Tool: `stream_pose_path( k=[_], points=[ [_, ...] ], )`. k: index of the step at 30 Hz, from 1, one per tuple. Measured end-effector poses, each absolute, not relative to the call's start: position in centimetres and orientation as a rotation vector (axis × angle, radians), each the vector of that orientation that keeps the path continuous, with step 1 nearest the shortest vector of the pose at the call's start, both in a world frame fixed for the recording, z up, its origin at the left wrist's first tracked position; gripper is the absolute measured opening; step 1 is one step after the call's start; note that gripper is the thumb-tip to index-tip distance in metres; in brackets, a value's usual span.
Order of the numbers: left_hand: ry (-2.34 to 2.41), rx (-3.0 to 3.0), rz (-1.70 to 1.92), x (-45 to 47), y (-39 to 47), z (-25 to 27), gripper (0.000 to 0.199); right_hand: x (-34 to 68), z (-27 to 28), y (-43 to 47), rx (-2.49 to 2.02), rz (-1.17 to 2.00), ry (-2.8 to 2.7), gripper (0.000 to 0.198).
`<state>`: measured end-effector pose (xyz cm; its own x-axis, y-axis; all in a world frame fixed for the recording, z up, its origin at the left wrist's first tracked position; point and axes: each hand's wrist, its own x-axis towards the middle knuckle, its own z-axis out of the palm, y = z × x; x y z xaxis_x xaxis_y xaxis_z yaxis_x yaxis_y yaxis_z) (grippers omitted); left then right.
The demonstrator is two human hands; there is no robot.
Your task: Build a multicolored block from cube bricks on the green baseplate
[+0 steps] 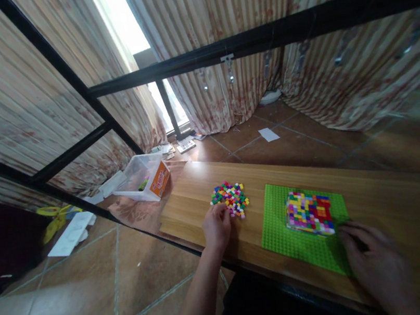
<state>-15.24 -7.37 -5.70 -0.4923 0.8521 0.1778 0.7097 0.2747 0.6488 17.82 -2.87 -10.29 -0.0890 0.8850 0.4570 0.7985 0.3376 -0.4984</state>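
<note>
Apparently we are at the picking stage of a small-brick build: our left hand [217, 226] is at the near edge of the heap of loose bricks [232, 194], which lies towards the left end of the bench [186, 195]. Its fingers are bent down against the bricks, but we cannot tell whether they pinch one. To the right of the heap, and apart from it, lies the green studded baseplate [275, 219], its near edge close to the bench's near edge. On it sits the multicoloured brick block [308, 212], nearer the baseplate's right edge than its left. Our right hand [377, 259] is at that right edge, just beside the block's near right corner, with the fingers curled; the blur there leaves us unsure whether they hold a brick or only steady the plate.

As we judge it, the next move calls for singling out one brick by colour, then lining it up squarely with the studs before pressing.

For writing, beyond the bench's left end a clear plastic tub [133, 194] carries an orange label [160, 179] with pale lettering too small to read. Print on the card [186, 146] near the window is likewise illegible.
</note>
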Motion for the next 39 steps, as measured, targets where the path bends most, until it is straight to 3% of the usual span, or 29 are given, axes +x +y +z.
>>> stream_pose_path(
  k=[3, 6, 13, 21, 26, 29, 34, 39],
  points=[
    [2.452, 1.351, 1.127, -15.9, -6.8, -5.6, 0.021, 17.8, -10.2, -2.9, -1.475, 0.161, -1.886, 0.041],
    [2.587, 1.335, 1.008, -17.1, -6.3, -5.2, 0.029, 17.7, -10.1, -2.9, -1.468, 0.152, -1.889, 0.04],
    [2.568, 1.36, 0.856, -17.7, -6.1, -5.0, 0.013, 17.7, -10.2, -2.9, -1.447, 0.156, -1.896, 0.039],
    [2.283, 1.244, 1.297, -16.5, -8.1, -4.9, 0.015, 17.6, -10.0, -2.9, -1.482, 0.217, -1.825, 0.038],
    [1.782, 1.131, 1.499, -13.1, -9.2, -2.8, 0.015, 15.5, -6.5, -5.1, -1.419, 0.259, -1.649, 0.031],
    [1.518, 1.03, 1.567, -10.6, -10.1, -1.8, 0.015, 11.6, -3.4, -7.2, -1.269, 0.6, -1.652, 0.025],
    [1.354, 0.975, 1.493, -8.4, -11.9, -0.8, 0.015, 5.0, -0.7, -8.3, -1.184, 1.308, -1.453, 0.033],
    [1.329, 0.904, 1.447, -8.9, -13.2, -0.3, 0.018, 3.4, -0.9, -8.3, -1.097, 1.513, -1.401, 0.032]
  ],
)
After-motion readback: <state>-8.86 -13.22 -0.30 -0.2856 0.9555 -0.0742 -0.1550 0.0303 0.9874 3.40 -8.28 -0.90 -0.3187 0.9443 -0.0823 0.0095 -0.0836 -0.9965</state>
